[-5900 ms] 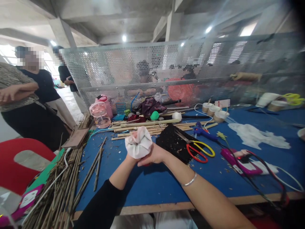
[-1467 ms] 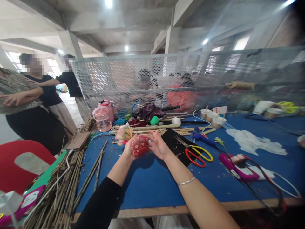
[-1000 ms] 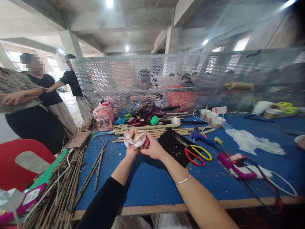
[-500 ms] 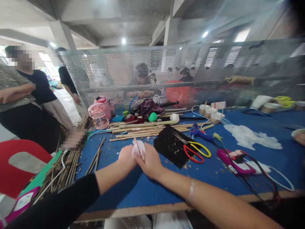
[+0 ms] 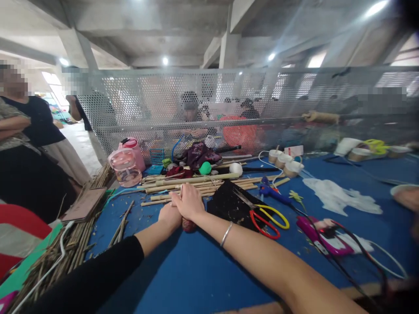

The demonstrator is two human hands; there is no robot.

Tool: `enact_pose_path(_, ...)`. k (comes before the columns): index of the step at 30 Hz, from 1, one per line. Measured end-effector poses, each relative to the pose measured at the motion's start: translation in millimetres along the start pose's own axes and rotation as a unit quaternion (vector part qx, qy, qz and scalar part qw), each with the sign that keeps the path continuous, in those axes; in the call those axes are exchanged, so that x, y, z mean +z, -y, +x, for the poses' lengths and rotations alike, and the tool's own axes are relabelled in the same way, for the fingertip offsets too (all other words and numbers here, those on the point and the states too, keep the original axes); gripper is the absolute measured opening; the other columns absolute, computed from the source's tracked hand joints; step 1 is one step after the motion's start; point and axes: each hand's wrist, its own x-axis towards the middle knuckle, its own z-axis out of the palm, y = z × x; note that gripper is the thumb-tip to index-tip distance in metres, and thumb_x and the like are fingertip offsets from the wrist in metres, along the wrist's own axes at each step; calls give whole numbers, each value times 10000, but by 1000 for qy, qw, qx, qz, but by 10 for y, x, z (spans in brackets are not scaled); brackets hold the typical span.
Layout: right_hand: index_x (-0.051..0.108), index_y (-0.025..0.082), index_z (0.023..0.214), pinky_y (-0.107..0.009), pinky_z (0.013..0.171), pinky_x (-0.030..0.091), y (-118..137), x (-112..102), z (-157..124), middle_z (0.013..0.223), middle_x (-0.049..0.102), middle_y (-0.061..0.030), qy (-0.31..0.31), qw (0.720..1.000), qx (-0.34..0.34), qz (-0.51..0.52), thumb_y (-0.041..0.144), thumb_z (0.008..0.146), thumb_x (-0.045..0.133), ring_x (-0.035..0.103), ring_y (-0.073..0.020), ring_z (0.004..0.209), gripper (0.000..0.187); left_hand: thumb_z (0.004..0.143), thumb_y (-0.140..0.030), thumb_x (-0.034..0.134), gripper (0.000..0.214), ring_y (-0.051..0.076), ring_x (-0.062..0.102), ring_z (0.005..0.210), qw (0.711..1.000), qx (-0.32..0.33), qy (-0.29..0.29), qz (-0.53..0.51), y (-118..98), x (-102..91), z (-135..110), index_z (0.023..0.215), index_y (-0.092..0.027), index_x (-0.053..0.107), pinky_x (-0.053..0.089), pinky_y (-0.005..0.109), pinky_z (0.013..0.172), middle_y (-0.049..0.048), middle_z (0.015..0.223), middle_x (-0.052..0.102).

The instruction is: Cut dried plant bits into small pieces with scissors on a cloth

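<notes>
Above the blue table, my left hand (image 5: 170,216) and my right hand (image 5: 190,201) are clasped together. The right fingers lie bent over the left hand and hide most of its fingers. Below the right palm, between the wrists, shows the rounded end of a reddish-brown lump (image 5: 188,226); the rest is covered, so I cannot tell its kind. Right of the hands, scissors (image 5: 262,213) with one red and one yellow handle lie open on a black cloth (image 5: 222,203). Thin wooden sticks (image 5: 163,198) lie just beyond the hands.
A pink clear jug (image 5: 127,168), a green ball (image 5: 205,168) and a white ball (image 5: 235,168) stand toward the mesh screen (image 5: 147,104). To the right are a blue glue gun (image 5: 275,192), a magenta power strip (image 5: 309,231) and cables. Bundled twigs (image 5: 70,235) bear a phone (image 5: 84,204). People stand left.
My right hand has turned and now covers the left. The pale pinkish folded piece seen between them is out of sight; a reddish-brown lump shows below. The view has shifted slightly right.
</notes>
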Motion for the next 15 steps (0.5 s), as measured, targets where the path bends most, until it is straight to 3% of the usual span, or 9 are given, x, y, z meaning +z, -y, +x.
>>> enact_pose_path(2, 508, 129, 1150, -421, 906, 392, -127, -70, -449, 1101, 606, -167, -46, 998, -19, 28, 491, 859, 442, 536, -290, 1066, 469, 749, -176, 540, 262, 311, 618, 991, 994, 21, 45, 101, -149, -22, -222, 980, -151, 661, 448, 401, 889, 177, 990, 674)
enact_pose_path(4, 455, 181, 1230, -418, 959, 369, -273, -141, -935, 1158, 588, -130, -53, 990, -104, 76, 410, 882, 416, 509, -264, 1120, 418, 772, -224, 522, 261, 313, 657, 855, 975, 68, 114, 180, -303, -25, -465, 975, -132, 657, 492, 412, 790, 177, 927, 682)
enact_pose_path(6, 351, 204, 1325, -469, 1024, 299, -381, -184, -1281, 1285, 508, -133, -88, 978, -173, 81, 407, 856, 454, 420, -288, 1226, 522, 780, -258, 516, 306, 326, 655, 845, 955, 131, 164, 207, -419, -8, -645, 1028, -130, 641, 506, 417, 738, 187, 962, 673)
enact_pose_path(7, 331, 213, 1338, -477, 1031, 286, -409, -192, -1363, 1289, 502, -126, -100, 977, -172, 82, 384, 857, 451, 412, -287, 1230, 524, 783, -267, 513, 320, 335, 648, 870, 949, 157, 180, 205, -455, 6, -690, 1048, -134, 636, 506, 421, 734, 192, 989, 669)
enact_pose_path(9, 433, 214, 1240, -467, 984, 323, -410, -186, -1332, 1170, 566, -115, -101, 978, -162, 87, 357, 869, 415, 474, -279, 1135, 398, 800, -244, 484, 296, 337, 644, 894, 950, 155, 191, 194, -473, 34, -678, 1020, -133, 648, 501, 423, 745, 194, 985, 672)
enact_pose_path(11, 541, 216, 1051, -427, 893, 375, -360, -169, -1117, 985, 616, -91, -75, 985, -126, 88, 352, 879, 383, 530, -256, 982, 270, 800, -200, 465, 246, 321, 653, 865, 961, 104, 182, 179, -428, 59, -562, 912, -127, 671, 495, 412, 754, 183, 906, 688)
enact_pose_path(15, 561, 211, 844, -378, 779, 396, -270, -163, -618, 821, 618, -74, -3, 998, -40, 55, 412, 856, 427, 556, -252, 859, 242, 731, -128, 514, 139, 274, 656, 799, 984, 52, 143, 91, -253, 75, -271, 727, -142, 652, 480, 362, 761, 131, 769, 689)
